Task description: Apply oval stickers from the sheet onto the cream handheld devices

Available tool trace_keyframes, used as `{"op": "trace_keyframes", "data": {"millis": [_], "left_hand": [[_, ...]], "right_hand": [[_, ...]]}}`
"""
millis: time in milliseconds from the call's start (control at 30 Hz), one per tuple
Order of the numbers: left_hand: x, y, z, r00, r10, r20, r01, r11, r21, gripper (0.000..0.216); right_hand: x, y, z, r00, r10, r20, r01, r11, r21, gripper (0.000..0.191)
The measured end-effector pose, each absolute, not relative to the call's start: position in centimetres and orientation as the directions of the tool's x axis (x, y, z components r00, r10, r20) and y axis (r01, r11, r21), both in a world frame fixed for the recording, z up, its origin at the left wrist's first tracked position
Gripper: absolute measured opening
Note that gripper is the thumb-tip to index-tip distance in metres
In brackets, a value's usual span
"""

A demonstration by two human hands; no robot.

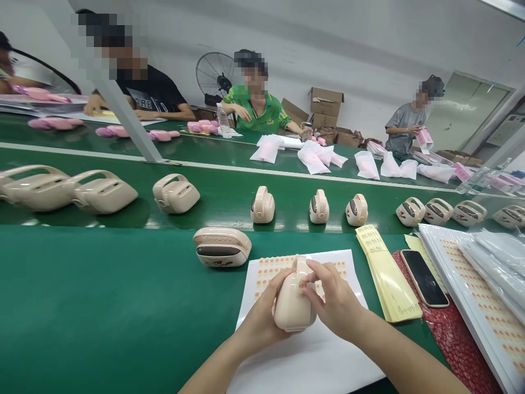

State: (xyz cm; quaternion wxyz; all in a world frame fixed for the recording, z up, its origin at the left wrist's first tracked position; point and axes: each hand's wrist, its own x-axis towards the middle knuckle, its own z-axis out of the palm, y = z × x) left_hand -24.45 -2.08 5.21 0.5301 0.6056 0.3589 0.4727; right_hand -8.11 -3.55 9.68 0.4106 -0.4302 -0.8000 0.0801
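Note:
My left hand (262, 317) grips a beige handled device (292, 306) from the left side, holding it above a white sticker sheet (328, 361). My right hand (334, 298) rests on the device's right side, its fingertips pinched against the top near the handle. Whether a sticker sits under those fingertips is too small to tell. Another beige device (222, 247) lies on its side on the green belt just left of the sheet.
A row of beige devices (262, 205) stands along the green conveyor (102, 306). Yellow backing strips (388, 279), a phone (424, 277) and stacked sticker sheets (479, 295) lie at right. Three people sit across the far belt with pink items and white pouches (315, 156).

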Motion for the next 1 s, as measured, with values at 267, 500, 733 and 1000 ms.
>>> {"op": "trace_keyframes", "data": {"millis": [267, 500, 733, 1000], "left_hand": [[-24.6, -2.0, 4.9, 0.386, 0.897, 0.214, -0.066, -0.205, 0.977, 0.086], [-24.8, -2.0, 4.3, 0.456, 0.878, 0.146, 0.140, -0.233, 0.962, 0.091], [-24.8, -1.7, 3.6, 0.464, 0.868, 0.176, 0.148, -0.272, 0.951, 0.093], [-24.9, -1.7, 3.8, 0.505, 0.844, 0.180, 0.187, -0.310, 0.932, 0.097]], "right_hand": [[-7.9, -3.2, 10.9, -0.159, 0.928, 0.336, 0.338, 0.371, -0.865, 0.048], [-9.1, -2.4, 10.5, -0.059, 0.985, 0.160, -0.165, 0.148, -0.975, 0.045], [-9.1, -2.6, 10.7, -0.057, 0.979, 0.195, -0.095, 0.190, -0.977, 0.044], [-8.8, -2.7, 10.8, -0.116, 0.976, 0.184, 0.000, 0.186, -0.983, 0.045]]}}
